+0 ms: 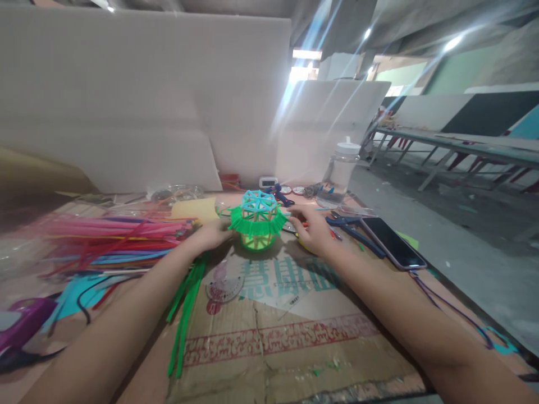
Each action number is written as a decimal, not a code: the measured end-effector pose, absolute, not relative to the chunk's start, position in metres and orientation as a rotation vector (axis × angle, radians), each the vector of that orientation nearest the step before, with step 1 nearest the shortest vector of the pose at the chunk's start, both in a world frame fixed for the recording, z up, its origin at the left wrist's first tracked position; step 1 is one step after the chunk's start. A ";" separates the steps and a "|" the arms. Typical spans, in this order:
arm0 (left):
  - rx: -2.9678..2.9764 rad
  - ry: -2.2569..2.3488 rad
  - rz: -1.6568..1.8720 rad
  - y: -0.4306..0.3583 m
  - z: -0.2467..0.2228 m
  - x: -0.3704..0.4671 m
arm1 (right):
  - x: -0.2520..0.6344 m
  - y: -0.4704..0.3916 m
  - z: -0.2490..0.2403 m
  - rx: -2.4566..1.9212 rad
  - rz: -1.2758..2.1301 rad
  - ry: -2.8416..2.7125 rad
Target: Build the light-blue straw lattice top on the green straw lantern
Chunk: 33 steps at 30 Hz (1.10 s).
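A small lantern-shaped craft piece (257, 221) stands upright on a cardboard sheet (227, 342). It has a light blue lattice top, a green pleated band round its middle and a green base. To its left is my left hand (214, 234), fingers stretched towards the band; their tips are blurred and I cannot tell whether they touch it. My right hand (310, 225) curves at the other side, thumb and fingers apart, with a gap between thumb and band. Green strips (187, 314) lie below my left wrist.
Colourful fuzzy strips (126, 238) are heaped at left, near a purple glue gun (27, 322). Pliers (357, 230), a phone (393, 243) with a cord and a clear bottle (337, 177) are at right. A protractor (225, 289) lies in front. White boards (138, 95) stand behind.
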<state>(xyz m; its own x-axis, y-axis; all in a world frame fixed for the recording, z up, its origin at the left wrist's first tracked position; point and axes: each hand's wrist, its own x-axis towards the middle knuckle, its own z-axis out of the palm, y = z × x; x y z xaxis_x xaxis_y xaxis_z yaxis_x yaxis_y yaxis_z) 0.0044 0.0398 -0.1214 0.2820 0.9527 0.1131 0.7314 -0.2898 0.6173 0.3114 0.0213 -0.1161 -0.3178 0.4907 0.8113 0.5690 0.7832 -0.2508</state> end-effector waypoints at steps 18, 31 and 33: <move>2.403 1.404 1.084 0.041 -0.027 0.044 | 0.295 0.048 -0.060 -1.096 0.424 -1.946; 2.518 1.263 0.538 0.062 -0.007 0.054 | 0.284 0.049 -0.086 -0.981 0.484 -2.015; 2.480 1.239 0.515 0.056 -0.005 0.054 | 0.280 0.049 -0.090 -0.962 0.470 -1.988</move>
<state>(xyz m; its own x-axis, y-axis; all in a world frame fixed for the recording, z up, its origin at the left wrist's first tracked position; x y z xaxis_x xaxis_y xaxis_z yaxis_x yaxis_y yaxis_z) 0.0538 0.0561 -0.0053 0.5588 0.8108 0.1742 0.6950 -0.5724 0.4351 0.2805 0.0489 -0.0897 -0.3375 0.7740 0.5357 0.4517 0.6325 -0.6292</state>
